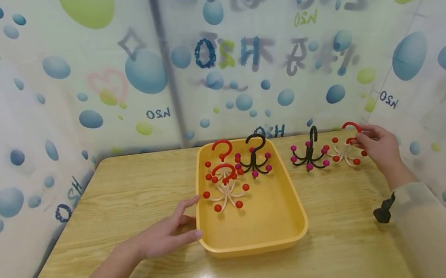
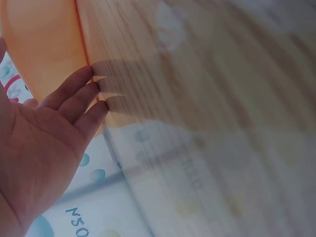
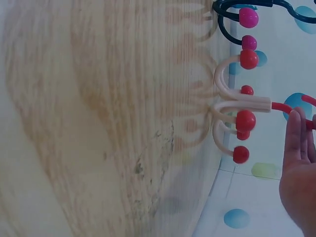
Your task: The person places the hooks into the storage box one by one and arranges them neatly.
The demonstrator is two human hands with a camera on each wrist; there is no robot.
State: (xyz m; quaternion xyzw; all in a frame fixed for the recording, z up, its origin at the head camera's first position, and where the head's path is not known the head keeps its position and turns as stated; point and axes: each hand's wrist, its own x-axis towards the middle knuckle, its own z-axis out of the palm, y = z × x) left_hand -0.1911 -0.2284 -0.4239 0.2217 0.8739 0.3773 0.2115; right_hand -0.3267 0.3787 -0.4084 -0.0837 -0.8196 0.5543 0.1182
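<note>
Bubble-print backdrop (image 1: 234, 70) fills 12 o'clock on my head feed, lettering reversed. Wood worktop (image 1: 138, 187) below. Yellow tray (image 1: 272, 221) sits on it, long axis 12 to 6. Left hand (image 1: 164, 235) at the tray's 9 o'clock wall: grip apart, fingers stretched, fingertips touching. Right hand (image 1: 379, 145) near 3 o'clock: grip clamped on the red hook of a white hanger (image 3: 256, 104), between 2 and 3 o'clock from the tray. That hanger, head feed: long axis near upright, leaning to 1, hook end up, legs down. Right-wrist feed: axis 9 to 3, hook at 3, red-tipped legs at 9. Can't tell if legs touch the worktop. Just to its 9 o'clock, black hanger (image 1: 309, 154), upright, hook to 12. In the tray, all hooks up: another black hanger (image 1: 254, 159) toward 1, rear white hanger (image 1: 225, 154) toward 11, front white hanger (image 1: 227, 192) toward 9, overlapping the rear one in view.
</note>
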